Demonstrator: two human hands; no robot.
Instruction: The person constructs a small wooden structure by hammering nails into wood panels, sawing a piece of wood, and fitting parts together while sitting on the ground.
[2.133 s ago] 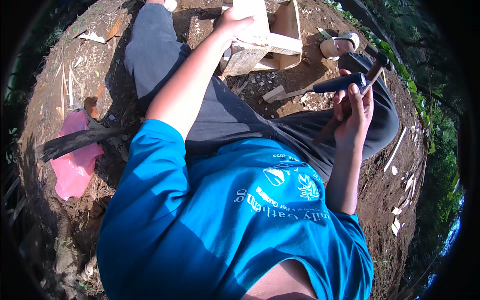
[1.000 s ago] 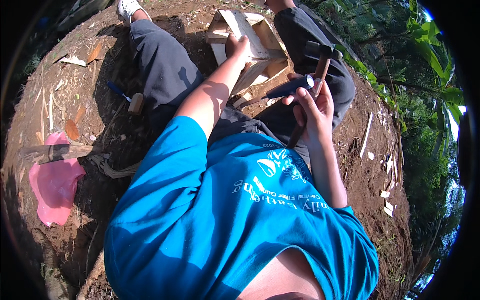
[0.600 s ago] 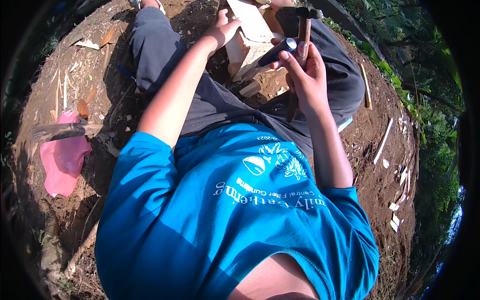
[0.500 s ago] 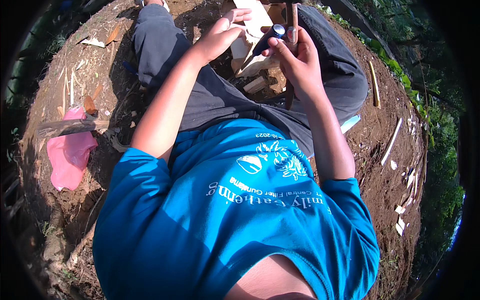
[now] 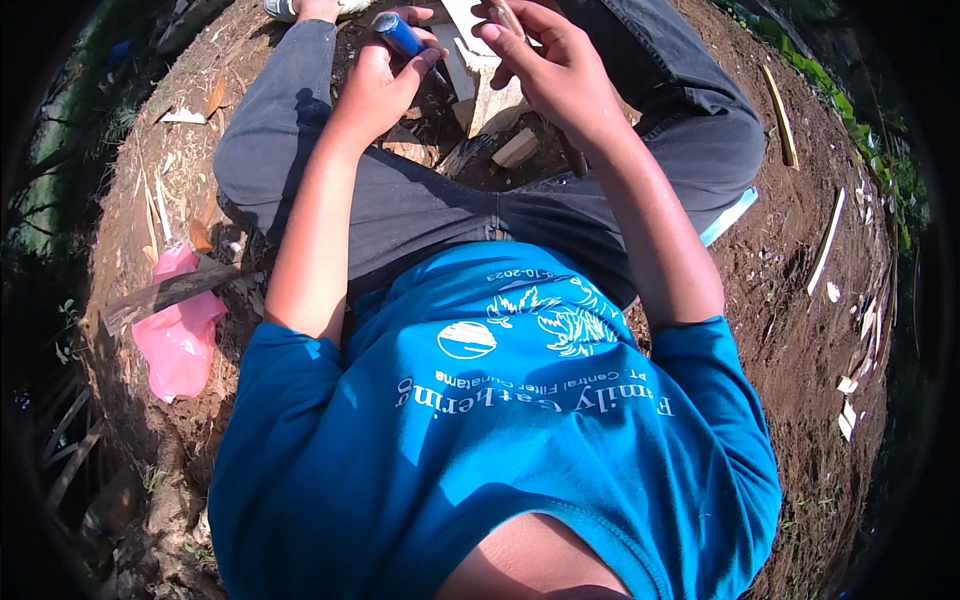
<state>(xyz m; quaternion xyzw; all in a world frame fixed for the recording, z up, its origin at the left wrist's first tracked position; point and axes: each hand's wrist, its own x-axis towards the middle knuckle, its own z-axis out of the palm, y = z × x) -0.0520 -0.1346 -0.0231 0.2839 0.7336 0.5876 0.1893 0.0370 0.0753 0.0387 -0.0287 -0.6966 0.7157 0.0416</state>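
My left hand (image 5: 380,92) is closed round the blue handle (image 5: 401,37) of what looks like a chisel. A metal cap tops the handle, and the blade is hidden. Closer to the right knee, my right hand (image 5: 562,78) grips a brown wooden tool handle (image 5: 509,18). One end of it pokes out below the hand, while the far end is cut off by the upper edge. Between the two hands lies a pale, roughly cut piece of wood (image 5: 496,106), on the ground between my bent legs.
A small wood offcut (image 5: 515,148) lies closer to me. On the left, a pink plastic bag (image 5: 178,345) sits partly under a dark stick (image 5: 175,297). Pale wood strips (image 5: 827,240) and chips are scattered over the soil at right. Something light blue (image 5: 729,217) shows beside the right thigh.
The blue-handled tool has passed from my right hand to my left, which was empty. The left hand has moved left with it; the right keeps the wooden handle and has shifted up and left.
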